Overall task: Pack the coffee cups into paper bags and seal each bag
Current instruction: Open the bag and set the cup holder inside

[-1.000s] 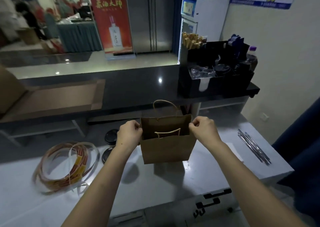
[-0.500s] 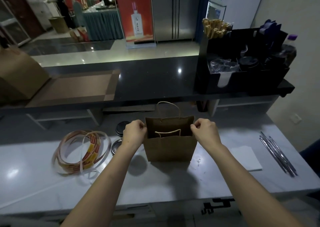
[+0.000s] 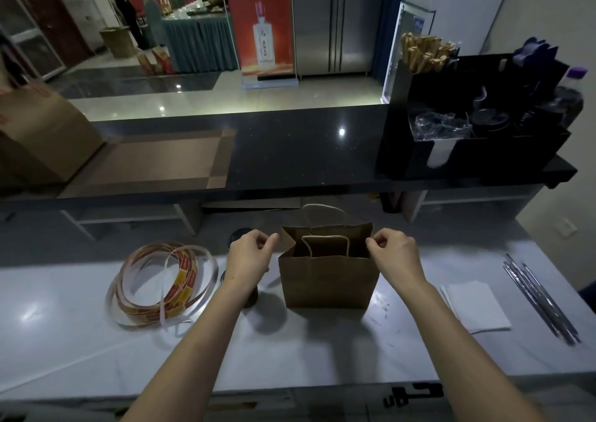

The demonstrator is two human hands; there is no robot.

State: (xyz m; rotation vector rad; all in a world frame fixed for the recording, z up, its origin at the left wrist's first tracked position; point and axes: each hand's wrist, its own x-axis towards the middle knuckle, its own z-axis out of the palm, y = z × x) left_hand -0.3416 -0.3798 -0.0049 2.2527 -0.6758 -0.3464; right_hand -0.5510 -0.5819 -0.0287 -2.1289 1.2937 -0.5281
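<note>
Our right hand [image 3: 396, 254] pinches the rim of the boxy brown-paper bag [image 3: 329, 279]; our left hand [image 3: 248, 257] curls at its nine o'clock, grip unclear. Cord handles [image 3: 323, 205] stand up.

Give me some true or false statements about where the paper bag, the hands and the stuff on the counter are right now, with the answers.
1. The paper bag stands upright with its mouth open. True.
2. The right hand pinches the bag's upper right edge. True.
3. The coil of printed tape lies to the right of the bag. False: it lies to the left, beyond the left hand.
4. The bag stands on the black upper ledge. False: it stands on the white counter below that ledge.
</note>
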